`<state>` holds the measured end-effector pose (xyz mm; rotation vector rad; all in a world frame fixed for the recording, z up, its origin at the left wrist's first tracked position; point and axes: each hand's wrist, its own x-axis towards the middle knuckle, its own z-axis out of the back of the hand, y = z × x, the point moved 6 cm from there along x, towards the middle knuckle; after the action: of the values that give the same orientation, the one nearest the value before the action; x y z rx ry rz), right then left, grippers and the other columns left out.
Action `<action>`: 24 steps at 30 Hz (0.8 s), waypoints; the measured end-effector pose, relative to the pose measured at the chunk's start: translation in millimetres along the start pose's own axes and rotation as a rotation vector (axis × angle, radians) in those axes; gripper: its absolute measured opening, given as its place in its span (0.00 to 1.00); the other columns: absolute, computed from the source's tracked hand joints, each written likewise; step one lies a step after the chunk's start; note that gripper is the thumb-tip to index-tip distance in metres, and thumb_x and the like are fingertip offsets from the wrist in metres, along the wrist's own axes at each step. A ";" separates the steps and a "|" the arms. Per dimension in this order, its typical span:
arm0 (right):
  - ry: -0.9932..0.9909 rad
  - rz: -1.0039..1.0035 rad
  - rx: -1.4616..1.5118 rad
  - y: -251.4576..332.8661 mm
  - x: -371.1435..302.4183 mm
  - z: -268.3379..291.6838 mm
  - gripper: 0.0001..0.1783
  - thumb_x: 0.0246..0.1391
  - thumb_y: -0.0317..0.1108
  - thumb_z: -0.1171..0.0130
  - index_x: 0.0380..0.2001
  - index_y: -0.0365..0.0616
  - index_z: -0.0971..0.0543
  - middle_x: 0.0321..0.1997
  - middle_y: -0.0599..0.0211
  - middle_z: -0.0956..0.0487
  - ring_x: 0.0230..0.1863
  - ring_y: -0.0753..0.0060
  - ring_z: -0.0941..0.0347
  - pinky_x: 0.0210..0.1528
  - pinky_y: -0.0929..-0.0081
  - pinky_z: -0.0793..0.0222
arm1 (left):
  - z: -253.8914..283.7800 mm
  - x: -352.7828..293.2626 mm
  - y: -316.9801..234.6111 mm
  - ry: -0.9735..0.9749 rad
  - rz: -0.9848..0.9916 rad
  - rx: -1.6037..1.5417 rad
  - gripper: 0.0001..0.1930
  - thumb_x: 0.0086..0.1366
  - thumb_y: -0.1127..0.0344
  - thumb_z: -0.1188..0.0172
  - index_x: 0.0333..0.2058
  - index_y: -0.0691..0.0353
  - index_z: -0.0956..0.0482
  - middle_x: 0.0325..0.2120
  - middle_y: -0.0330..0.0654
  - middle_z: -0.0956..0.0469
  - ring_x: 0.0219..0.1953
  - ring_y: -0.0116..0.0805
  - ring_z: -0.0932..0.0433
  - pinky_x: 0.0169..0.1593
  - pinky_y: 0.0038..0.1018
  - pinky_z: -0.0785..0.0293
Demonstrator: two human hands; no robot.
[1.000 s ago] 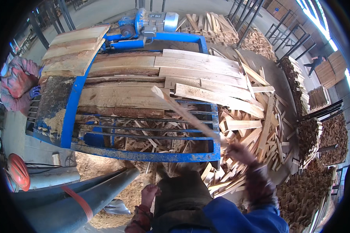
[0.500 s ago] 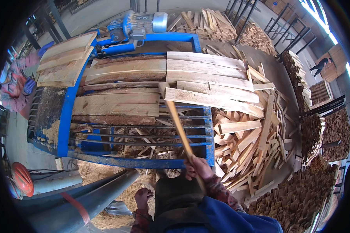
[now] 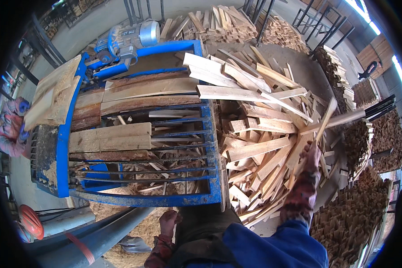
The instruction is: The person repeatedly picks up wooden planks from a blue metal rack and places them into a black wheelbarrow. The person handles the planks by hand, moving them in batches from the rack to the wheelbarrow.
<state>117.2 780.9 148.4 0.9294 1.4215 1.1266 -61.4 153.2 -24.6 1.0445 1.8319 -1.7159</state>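
Observation:
My right hand (image 3: 311, 154), arm stretched out to the right, is closed round a long wooden stick (image 3: 326, 118) that slants up and away over the heap of loose wood. Behind the stick crosses another pale length of wood (image 3: 344, 119); whether they are joined I cannot tell. My left hand (image 3: 169, 222) hangs low by my body with its fingers curled in, nothing visible in them. Several pale boards (image 3: 230, 93) lie tilted and overlapping off the right end of the blue machine frame (image 3: 165, 199). More boards (image 3: 111, 136) rest flat on its bars.
A motor (image 3: 125, 41) sits on the machine's far side. At the left end, another person (image 3: 14, 123) stands by a sloping set of boards (image 3: 53, 96). Scrap wood (image 3: 265, 165) covers the floor at right. A dark pipe (image 3: 107, 236) and sawdust (image 3: 134, 257) lie nearby.
My right hand has swung from the machine's near edge out to the right with the stick. Boards at the bed's right end have slid off onto the heap. The left hand stays low.

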 end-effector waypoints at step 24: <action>0.874 -0.082 -0.106 -49.5 -93.9 -293.6 0.14 0.56 0.43 0.41 0.32 0.41 0.24 0.20 0.76 0.30 0.16 0.85 0.37 0.16 0.82 0.42 | 31.6 -40.7 63.7 -0.363 0.099 -0.148 0.13 0.63 0.67 0.43 0.38 0.75 0.25 0.23 0.45 0.23 0.22 0.32 0.23 0.27 0.27 0.23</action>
<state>-157.4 634.0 126.8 0.2743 2.0293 1.6223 6.4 110.1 -40.9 0.6977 1.6185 -1.5653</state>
